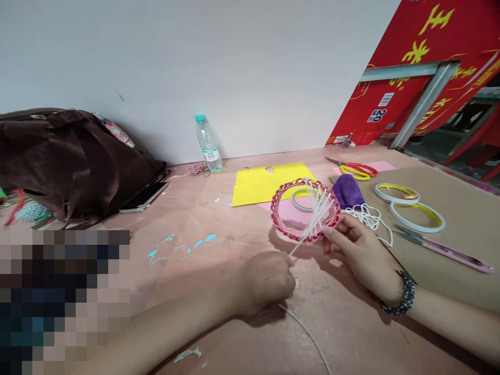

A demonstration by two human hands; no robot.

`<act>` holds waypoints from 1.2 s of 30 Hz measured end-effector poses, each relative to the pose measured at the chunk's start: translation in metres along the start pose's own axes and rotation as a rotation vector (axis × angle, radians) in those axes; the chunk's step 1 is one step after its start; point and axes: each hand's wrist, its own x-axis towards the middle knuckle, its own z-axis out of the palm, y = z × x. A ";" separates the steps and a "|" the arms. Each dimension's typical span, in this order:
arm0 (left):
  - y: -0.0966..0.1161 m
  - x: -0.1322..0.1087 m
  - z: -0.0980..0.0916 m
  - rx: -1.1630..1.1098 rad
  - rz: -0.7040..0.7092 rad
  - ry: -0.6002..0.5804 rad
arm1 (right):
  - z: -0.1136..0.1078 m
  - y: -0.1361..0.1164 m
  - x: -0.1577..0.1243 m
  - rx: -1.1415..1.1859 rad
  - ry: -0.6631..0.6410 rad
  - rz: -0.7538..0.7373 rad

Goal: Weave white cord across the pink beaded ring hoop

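Note:
My right hand (357, 250) pinches the lower right edge of a ring (275, 208) edged with small red and pink paper loops. White cord (317, 208) is strung across the ring in several crossing strands on its right side. From the ring's lower edge the cord runs to my left hand (269, 284), which is closed around it in a fist. Its loose end trails below the fist toward the bottom of the view. The ring is held tilted above the table, and a roll of tape (294, 198) shows through it.
Yellow paper (253, 182) lies behind the ring. To the right are a purple cloth (347, 192), a heap of white cord (367, 216), scissors (359, 171), tape rolls (439, 229) and pink-handled snips (457, 255). A bottle (209, 146), phone (144, 198) and brown bag (74, 161) stand left.

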 end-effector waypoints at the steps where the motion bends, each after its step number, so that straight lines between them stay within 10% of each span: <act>1: -0.001 -0.002 0.001 0.002 -0.107 0.017 | -0.001 0.001 0.000 0.009 0.000 -0.004; 8: 0.007 0.012 -0.008 -0.116 -0.609 0.081 | -0.001 0.001 0.002 0.056 0.017 -0.001; 14: 0.009 0.012 -0.010 0.242 0.003 0.239 | 0.000 0.001 0.003 0.041 0.019 0.030; 19: 0.008 0.011 -0.007 0.133 0.319 0.017 | -0.001 0.003 0.003 0.042 0.020 0.040; 22: 0.008 0.009 -0.005 0.040 0.168 0.119 | -0.001 0.004 0.003 0.025 0.032 0.044; 25: 0.010 0.009 -0.004 0.036 -0.277 0.295 | -0.001 0.004 0.003 0.036 0.031 0.046; 29: 0.010 0.013 -0.005 -0.106 -0.674 0.130 | -0.002 0.004 0.003 0.043 0.023 0.022; 31: 0.011 0.014 -0.007 -0.063 -0.540 0.054 | -0.002 0.004 0.004 0.040 0.024 0.027; 36: 0.012 0.012 -0.011 0.251 0.128 0.292 | -0.001 0.003 0.004 0.020 0.024 0.057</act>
